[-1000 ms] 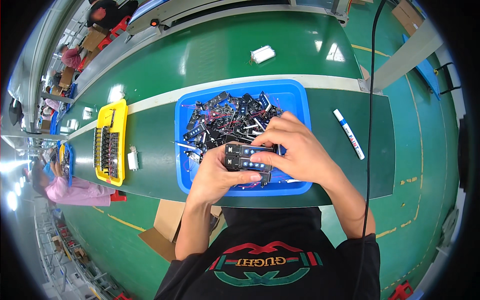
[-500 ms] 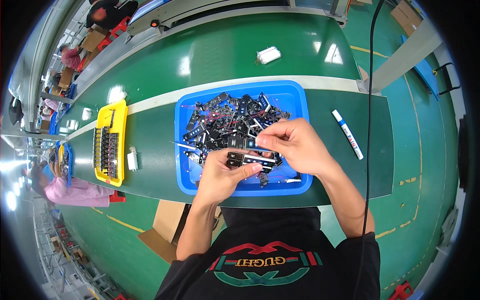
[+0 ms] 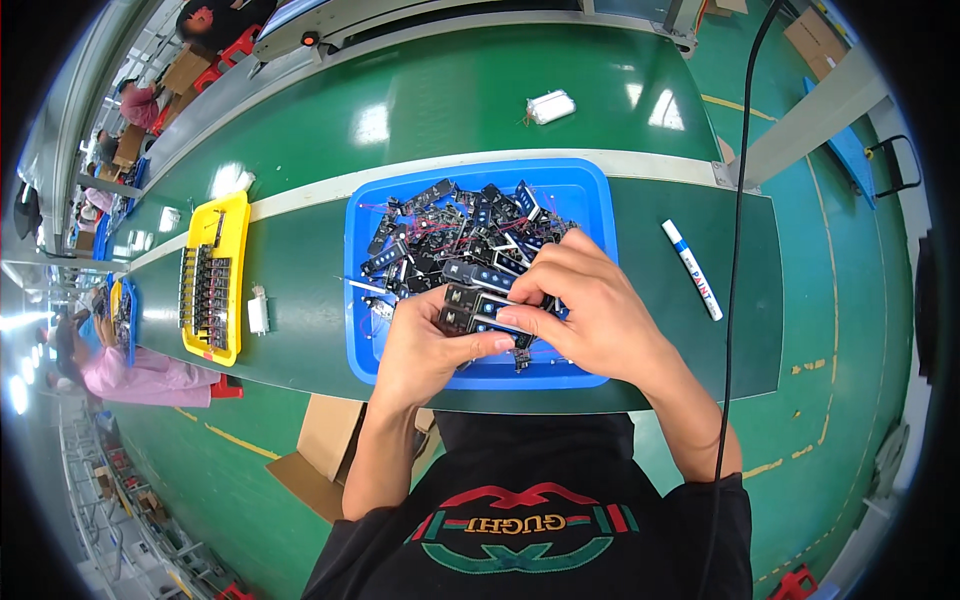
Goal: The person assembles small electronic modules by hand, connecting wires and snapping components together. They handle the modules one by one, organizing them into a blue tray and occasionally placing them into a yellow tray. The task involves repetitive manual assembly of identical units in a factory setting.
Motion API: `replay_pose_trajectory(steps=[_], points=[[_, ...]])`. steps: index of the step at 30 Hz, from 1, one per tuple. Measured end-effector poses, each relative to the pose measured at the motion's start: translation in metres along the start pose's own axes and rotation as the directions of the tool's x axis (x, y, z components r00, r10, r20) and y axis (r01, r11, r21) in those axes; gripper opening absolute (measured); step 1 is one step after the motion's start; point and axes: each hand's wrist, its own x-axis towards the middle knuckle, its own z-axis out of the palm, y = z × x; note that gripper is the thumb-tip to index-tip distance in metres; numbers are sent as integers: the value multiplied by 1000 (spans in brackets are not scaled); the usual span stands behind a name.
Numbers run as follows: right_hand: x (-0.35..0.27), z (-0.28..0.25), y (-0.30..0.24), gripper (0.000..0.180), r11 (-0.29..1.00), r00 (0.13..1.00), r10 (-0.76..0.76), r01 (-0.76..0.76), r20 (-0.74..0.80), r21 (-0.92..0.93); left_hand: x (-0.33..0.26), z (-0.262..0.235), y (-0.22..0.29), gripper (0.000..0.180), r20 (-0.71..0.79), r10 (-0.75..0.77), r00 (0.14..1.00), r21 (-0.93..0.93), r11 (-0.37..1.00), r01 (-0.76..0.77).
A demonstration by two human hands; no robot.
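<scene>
Over the blue tray point(image 3: 357, 330), my left hand point(image 3: 412, 345) grips a small stack of black rectangular electronic modules point(image 3: 459, 298) with pale blue-white dots on their faces. The modules lie side by side, thumb at the near edge. My right hand point(image 3: 600, 312) closes its thumb and fingers on the right end of the upper module in the stack; its fingertips partly hide that end. Beneath both hands the tray holds a jumbled pile of similar black modules point(image 3: 440, 232) with thin red wires.
Left of the tray, a yellow tray point(image 3: 241, 262) carries a row of modules; a small white piece point(image 3: 259, 312) lies beside it. A paint marker point(image 3: 692, 270) rests at right, near a hanging black cable point(image 3: 738, 240). A white pack point(image 3: 550, 107) sits on the green surface behind. Co-workers are far left.
My right hand has come down onto the stack, bringing another module against those in my left hand. The left hand has shifted slightly left and turned the modules' faces more upward.
</scene>
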Motion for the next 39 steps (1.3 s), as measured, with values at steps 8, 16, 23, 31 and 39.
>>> replay_pose_trajectory(steps=[8,16,23,31,39], points=[[7,3,1,18,979,994,69,-83,83,185,-2,8,-1,24,-33,112,993,-129,985,-116],[15,5,11,23,915,967,172,-228,188,333,7,6,-12,25,-85,158,984,-165,972,-170],[26,-6,3,20,906,968,248,-221,-31,361,7,-13,15,33,-250,178,952,70,984,-165],[13,5,23,20,997,997,-54,51,-47,-60,14,-45,-1,44,-230,582,780,777,593,-213],[-4,16,4,48,890,994,-102,106,32,-443,-19,-100,-20,26,-389,591,706,748,650,-131]])
